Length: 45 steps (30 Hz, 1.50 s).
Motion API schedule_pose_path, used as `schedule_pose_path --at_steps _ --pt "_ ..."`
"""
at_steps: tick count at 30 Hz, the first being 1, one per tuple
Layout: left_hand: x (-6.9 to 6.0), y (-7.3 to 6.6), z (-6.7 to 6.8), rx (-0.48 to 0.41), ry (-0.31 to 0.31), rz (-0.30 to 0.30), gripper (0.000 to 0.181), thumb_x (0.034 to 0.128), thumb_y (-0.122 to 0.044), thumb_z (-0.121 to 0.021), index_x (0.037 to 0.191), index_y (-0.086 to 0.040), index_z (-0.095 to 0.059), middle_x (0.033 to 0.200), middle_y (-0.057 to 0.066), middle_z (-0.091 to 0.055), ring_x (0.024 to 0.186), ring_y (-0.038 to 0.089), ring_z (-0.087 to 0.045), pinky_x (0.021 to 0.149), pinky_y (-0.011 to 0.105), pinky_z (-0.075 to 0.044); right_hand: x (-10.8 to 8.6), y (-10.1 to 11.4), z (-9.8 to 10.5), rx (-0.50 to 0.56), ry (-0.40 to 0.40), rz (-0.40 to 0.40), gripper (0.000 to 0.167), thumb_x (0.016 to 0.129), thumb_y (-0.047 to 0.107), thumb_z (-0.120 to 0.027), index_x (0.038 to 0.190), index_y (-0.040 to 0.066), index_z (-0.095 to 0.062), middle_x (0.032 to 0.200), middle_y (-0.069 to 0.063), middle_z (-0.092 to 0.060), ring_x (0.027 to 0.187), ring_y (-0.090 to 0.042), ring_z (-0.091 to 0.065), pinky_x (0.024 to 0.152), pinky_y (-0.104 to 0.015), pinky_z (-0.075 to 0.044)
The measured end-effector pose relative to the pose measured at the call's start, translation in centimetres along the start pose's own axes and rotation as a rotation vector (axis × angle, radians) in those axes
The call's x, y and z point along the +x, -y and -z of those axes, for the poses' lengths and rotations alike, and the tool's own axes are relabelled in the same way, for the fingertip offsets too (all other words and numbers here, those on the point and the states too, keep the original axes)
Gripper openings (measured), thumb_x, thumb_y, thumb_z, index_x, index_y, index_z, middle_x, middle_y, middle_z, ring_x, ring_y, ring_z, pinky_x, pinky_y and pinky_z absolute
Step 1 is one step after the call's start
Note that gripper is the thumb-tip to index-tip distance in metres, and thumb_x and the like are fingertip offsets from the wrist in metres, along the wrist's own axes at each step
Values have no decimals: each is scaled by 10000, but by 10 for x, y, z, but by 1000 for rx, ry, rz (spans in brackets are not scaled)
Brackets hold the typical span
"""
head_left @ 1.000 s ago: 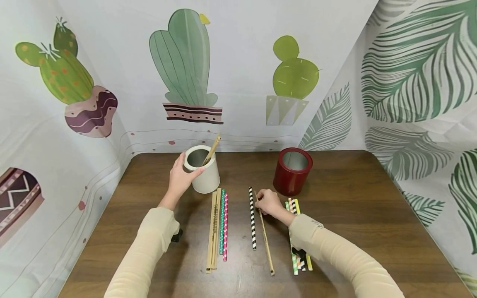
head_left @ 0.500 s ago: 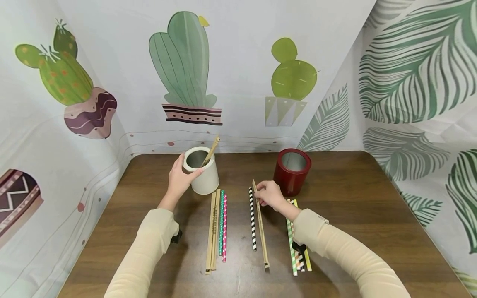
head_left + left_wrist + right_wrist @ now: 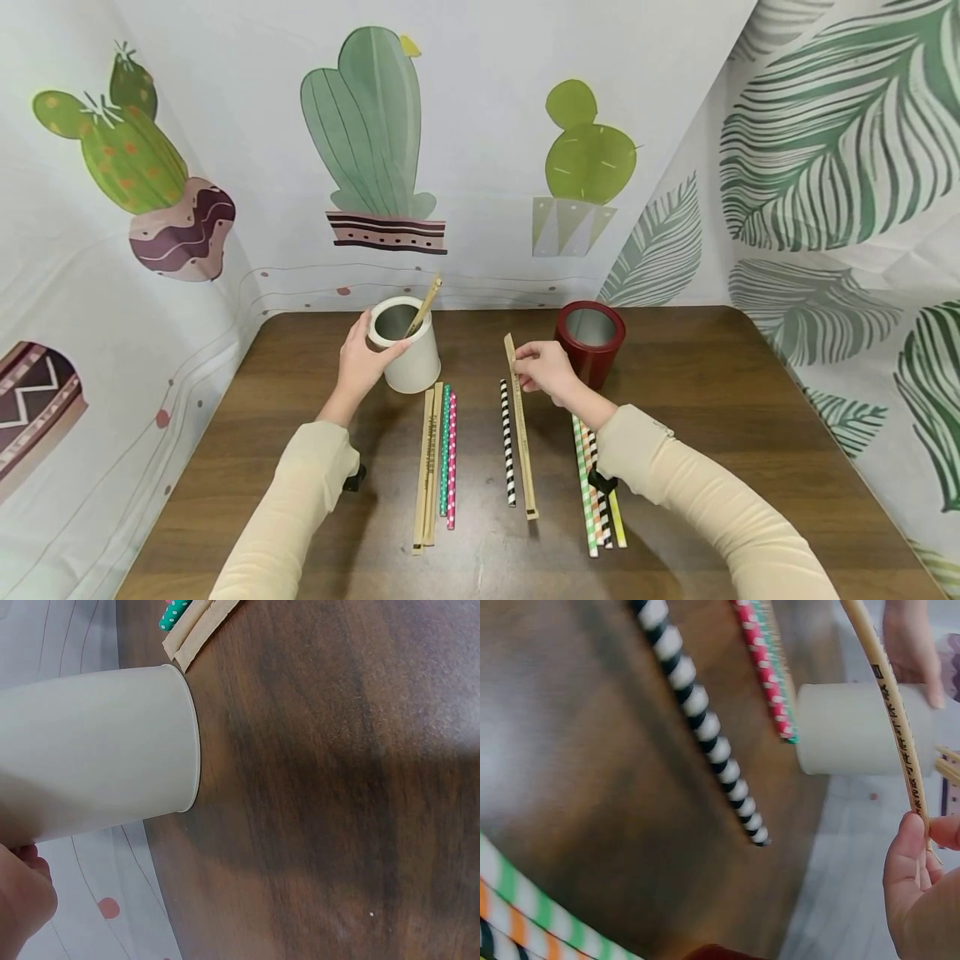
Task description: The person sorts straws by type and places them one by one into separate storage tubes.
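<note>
In the head view my left hand point(image 3: 362, 357) grips the rim of a white can point(image 3: 412, 364), thumb at the front edge. A paper-wrapped stick point(image 3: 424, 307) leans out of that can. My right hand point(image 3: 550, 371) pinches the upper part of another paper-wrapped stick point(image 3: 522, 442), just right of a black-and-white striped straw point(image 3: 507, 443). The right wrist view shows thumb and fingertips pinching this printed wrapped stick point(image 3: 897, 724), held above the table. Its lower end in the head view lies toward the table's front.
A red can point(image 3: 591, 342) stands behind my right hand. Two wrapped sticks point(image 3: 428, 467), a green dotted straw point(image 3: 446, 450) and a pink dotted straw point(image 3: 452, 462) lie in the middle. Several striped straws point(image 3: 587, 492) lie partly under my right forearm.
My right hand has moved up toward the back of the table, bringing the wrapped stick with it, and the stick's lower end has shifted back and left. My left hand has stayed at the white can.
</note>
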State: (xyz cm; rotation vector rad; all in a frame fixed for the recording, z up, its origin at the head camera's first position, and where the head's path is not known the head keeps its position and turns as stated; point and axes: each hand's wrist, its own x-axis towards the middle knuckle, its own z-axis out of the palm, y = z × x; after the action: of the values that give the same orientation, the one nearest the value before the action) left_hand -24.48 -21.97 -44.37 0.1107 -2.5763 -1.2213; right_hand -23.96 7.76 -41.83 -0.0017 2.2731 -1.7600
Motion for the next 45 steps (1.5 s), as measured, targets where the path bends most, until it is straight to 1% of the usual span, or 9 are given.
schedule_pose_path --at_steps 5,12,17,23,29,35,41,45 --pt "-1 0 0 1 1 4 919 685 -473 -693 1392 -80 -258 1428 137 -273 1288 358 -274 1017 518 -250 1 17 5 58 6 39 186 776 10 -590 931 -90 -564 564 28 -556 438 -73 -506 425 -192 -453" --pt "-1 0 0 -2 3 11 918 688 -471 -691 1392 -73 -255 1434 129 -265 1297 337 -267 1025 503 -249 -1 40 12 121 7 65 198 788 24 -600 945 -89 -561 592 20 -580 464 -82 -527 447 -200 -468" --pt "-1 0 0 -2 3 7 919 689 -470 -691 1391 -69 -255 1434 128 -266 1300 329 -266 1027 497 -251 -1 56 15 162 -2 78 178 796 30 -599 936 -69 -555 608 18 -579 479 -84 -532 465 -195 -475" --pt "-1 1 0 0 4 3 920 690 -468 -691 1393 -68 -252 1434 133 -262 1301 330 -263 1030 493 -248 1 73 16 201 -18 117 134 800 17 -593 907 -45 -540 635 22 -574 505 -86 -541 478 -197 -484" --pt "-1 1 -1 0 4 4 920 690 -468 -691 1395 -74 -250 1433 135 -264 1300 332 -265 1029 492 -251 1 86 18 278 -18 153 76 802 -26 -570 842 -8 -509 645 17 -566 527 -91 -552 476 -204 -486" --pt "0 1 0 0 12 7 928 687 -480 -688 1399 -84 -242 1435 135 -260 1300 336 -263 1029 498 -247 3 97 23 326 -26 169 121 812 -24 -551 793 63 -470 651 20 -544 544 -87 -559 492 -209 -495" --pt "0 0 0 -8 8 5 931 683 -479 -692 1389 -56 -257 1433 140 -263 1299 343 -262 1027 503 -247 4 109 25 377 -47 210 132 808 -29 -542 795 73 -459 657 13 -537 550 -89 -562 494 -206 -496" --pt "1 -1 0 -10 6 3 935 681 -473 -694 1389 -51 -254 1431 149 -263 1296 350 -262 1028 505 -244 7 117 23 463 -66 236 138 796 -54 -536 773 65 -469 640 0 -528 534 -96 -560 493 -207 -499"
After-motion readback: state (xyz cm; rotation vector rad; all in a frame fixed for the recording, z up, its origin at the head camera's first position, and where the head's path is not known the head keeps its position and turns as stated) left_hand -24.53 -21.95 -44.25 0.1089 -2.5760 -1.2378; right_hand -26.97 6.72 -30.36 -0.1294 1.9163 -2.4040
